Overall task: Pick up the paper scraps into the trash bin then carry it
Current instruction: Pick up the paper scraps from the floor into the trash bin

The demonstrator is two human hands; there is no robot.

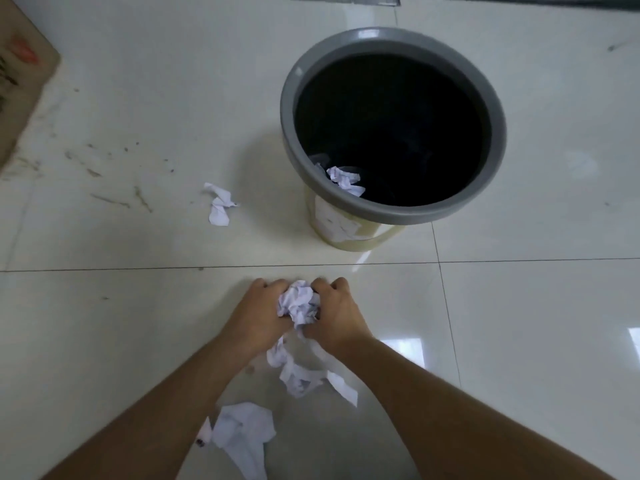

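Both hands, the left hand (258,311) and the right hand (337,313), are clenched together around one crumpled paper wad (299,303), held low over the tiled floor (519,341). Three more paper scraps are counted on the floor: one (220,204) left of the trash bin (393,216), one (301,374) under the wrists, one (244,434) nearest. One scrap (344,180) is seen inside the bin.

The round plastic trash bin (349,233) has a cream body, grey rim, black inside. The crumpled paper scraps (299,301) are white. The glossy tiled floor (138,98) is off-white.
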